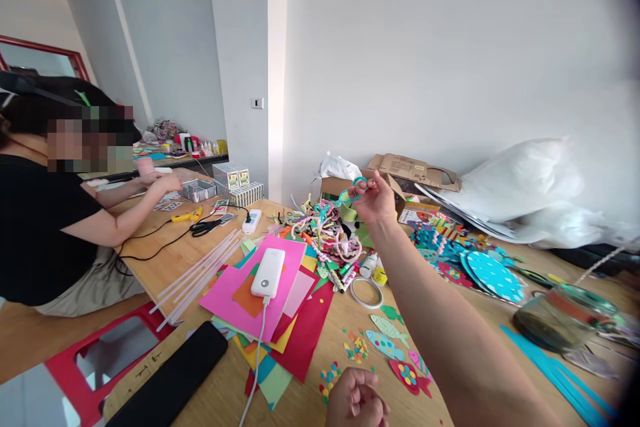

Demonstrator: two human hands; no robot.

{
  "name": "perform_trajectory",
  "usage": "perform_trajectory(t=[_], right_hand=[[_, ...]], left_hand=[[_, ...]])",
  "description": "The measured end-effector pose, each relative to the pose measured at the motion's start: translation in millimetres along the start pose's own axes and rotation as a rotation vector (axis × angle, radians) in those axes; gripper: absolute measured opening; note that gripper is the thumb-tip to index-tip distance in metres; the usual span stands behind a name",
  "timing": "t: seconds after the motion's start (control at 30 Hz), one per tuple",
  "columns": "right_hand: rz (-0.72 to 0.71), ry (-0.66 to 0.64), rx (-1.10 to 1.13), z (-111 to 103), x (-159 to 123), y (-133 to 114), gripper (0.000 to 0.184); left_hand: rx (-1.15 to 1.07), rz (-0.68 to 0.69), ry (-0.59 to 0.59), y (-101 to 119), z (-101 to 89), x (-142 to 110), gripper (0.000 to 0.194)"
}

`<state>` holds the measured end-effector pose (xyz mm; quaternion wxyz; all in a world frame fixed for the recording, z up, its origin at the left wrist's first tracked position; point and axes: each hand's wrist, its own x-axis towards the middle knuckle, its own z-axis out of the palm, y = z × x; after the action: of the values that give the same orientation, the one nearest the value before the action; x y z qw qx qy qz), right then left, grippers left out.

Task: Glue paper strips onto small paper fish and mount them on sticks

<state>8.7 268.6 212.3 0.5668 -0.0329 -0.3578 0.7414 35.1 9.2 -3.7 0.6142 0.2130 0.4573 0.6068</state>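
Note:
My right hand [374, 201] is raised over the far part of the table, its fingers pinched on a thin teal pipe cleaner [345, 197] that bends in a loop. Below it lies a tangled heap of coloured pipe cleaners [330, 230]. Low in the view, my left hand [357, 399] is closed with curled fingers; what they hold, if anything, is hidden. Near it are small paper dots [327, 373] and several paper fish, among them a red fish [407, 377] with coloured dots and a blue fish [384, 343].
Left of centre, a white power bank [269, 271] with a cable rests on coloured paper sheets [310, 333]. A black phone [170, 373] lies nearer. At right stand a glass jar [565, 320] and blue paper strips [555, 373]. A co-worker [40, 227] sits at left, near black scissors [205, 227].

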Motion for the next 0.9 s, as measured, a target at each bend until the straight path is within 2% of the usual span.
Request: perform_trajectory(t=[0.1,0.2,0.27,0.33,0.4,0.53,0.77,0.9], right_hand=[[-0.021,-0.005,-0.016,14,-4,-12,0.044],[-0.070,-0.015,-0.159,25,-10,-13,0.047],[-0.106,-0.045,-0.301,30,-16,-7,0.041],[-0.128,-0.075,-0.393,33,-22,-1,0.025],[-0.141,-0.086,-0.402,35,-26,2,0.017],[-0.136,-0.108,-0.364,44,-24,-1,0.013],[-0.197,-0.241,-0.368,65,-16,-14,0.012],[-0.202,-0.214,-0.413,70,-28,-20,0.011]], left_hand=[[0.015,0.014,0.013,0,0.2,-1,0.039],[-0.005,0.051,0.017,2,1.1,-3,0.045],[-0.028,0.079,0.033,6,1.4,-5,0.047],[-0.063,0.098,0.058,11,1.3,-5,0.050],[-0.110,0.101,0.083,17,1.0,-5,0.054],[-0.178,0.097,0.107,26,1.7,-6,0.059],[-0.201,0.077,0.059,26,1.7,-7,0.060],[-0.203,0.081,0.036,27,0.4,-8,0.061]])
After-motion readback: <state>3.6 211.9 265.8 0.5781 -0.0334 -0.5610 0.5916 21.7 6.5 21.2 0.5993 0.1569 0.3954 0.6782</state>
